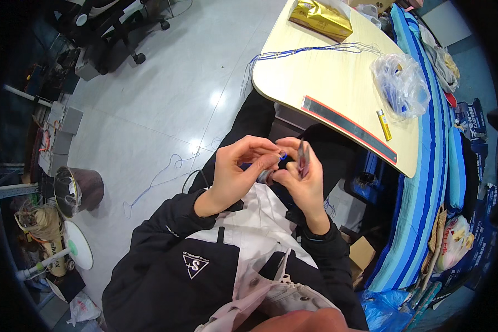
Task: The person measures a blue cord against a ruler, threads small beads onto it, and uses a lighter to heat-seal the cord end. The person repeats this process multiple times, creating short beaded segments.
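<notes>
My left hand (pixel 235 166) is closed in a pinch, with a small blue piece of cord (pixel 283 156) at its fingertips. My right hand (pixel 307 180) is curled around a small pair of scissors (pixel 302 157), the narrow metal blades pointing up past the fingers. Its index finger comes close to the blue cord; whether it touches it I cannot tell. Both hands are held together above my lap. Thin blue thread (pixel 174 160) trails in loops to the left, over the floor; how it joins the held piece is hidden.
On the pale table (pixel 293 72) lie braided blue cords (pixel 299 52), a gold tissue pack (pixel 321 21), a dark ruler with red edges (pixel 348 127), a yellow glue stick (pixel 384 125) and a clear plastic bag (pixel 401 86). A bin (pixel 86 191) stands left, a striped blue bed (pixel 412 221) right.
</notes>
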Demonstrator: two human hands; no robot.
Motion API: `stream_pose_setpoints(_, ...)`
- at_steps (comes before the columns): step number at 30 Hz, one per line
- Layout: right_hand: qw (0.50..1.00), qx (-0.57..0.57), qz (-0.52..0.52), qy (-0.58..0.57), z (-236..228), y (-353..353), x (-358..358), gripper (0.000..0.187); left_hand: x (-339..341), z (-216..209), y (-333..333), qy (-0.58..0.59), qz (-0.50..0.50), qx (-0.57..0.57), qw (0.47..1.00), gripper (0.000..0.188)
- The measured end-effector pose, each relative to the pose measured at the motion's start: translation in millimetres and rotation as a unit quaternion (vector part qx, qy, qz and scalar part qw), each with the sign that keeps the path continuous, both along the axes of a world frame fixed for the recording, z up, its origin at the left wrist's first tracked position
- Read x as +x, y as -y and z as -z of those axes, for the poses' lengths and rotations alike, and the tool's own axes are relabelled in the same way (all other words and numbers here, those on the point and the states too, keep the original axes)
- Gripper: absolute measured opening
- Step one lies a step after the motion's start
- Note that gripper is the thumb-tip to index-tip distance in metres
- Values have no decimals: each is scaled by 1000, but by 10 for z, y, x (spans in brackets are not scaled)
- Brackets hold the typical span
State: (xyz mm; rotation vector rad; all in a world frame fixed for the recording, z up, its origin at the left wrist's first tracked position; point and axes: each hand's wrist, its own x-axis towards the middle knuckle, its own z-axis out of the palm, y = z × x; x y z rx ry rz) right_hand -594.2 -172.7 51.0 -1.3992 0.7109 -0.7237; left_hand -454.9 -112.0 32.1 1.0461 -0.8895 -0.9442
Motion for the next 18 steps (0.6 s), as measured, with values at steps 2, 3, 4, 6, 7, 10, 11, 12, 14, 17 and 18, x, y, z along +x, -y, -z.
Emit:
stream_pose_setpoints(2, 999, 19, -18, -30, -2, -10, -2, 15, 35, -6, -14, 60, -14, -29, 998, 13)
stream_pose_setpoints(3, 997, 36, -19, -70, 2, -17, -10, 10, 53, -10, -19, 67, -21, -30, 997, 12)
stream_pose_setpoints(4, 1000, -4, -13, -11, 3, -27, -28, 12, 68, -15, -21, 75, -29, -31, 996, 12)
stream_pose_setpoints(6, 999, -41, 3, 34, 8, -22, -67, 18, 96, -31, -29, 86, 20, 5, 996, 12)
stream_pose_setpoints(7, 999, -35, 21, 35, 15, -28, -79, 21, 95, -36, -19, 98, 36, -1, 995, 12)
stream_pose_setpoints(10, 998, -12, 58, 26, 46, -43, -79, 20, 82, -63, -6, 100, 72, -7, 992, 10)
stream_pose_setpoints(11, 997, -17, 62, 36, 58, -49, -73, 20, 73, -77, -16, 86, 80, -1, 993, 9)
stream_pose_setpoints(12, 997, -17, 62, 41, 68, -57, -68, 20, 68, -92, -27, 77, 91, 5, 993, 9)
stream_pose_setpoints(14, 997, -11, 64, 52, 87, -74, -62, 19, 100, -112, -31, 130, 81, -5, 988, 6)
stream_pose_setpoints(17, 996, -23, 74, 53, 113, -87, -57, 17, 85, -116, -22, 125, 54, -20, 990, 4)
stream_pose_setpoints(18, 996, -21, 74, 49, 118, -86, -53, 16, 74, -109, -18, 109, 52, -19, 993, 4)
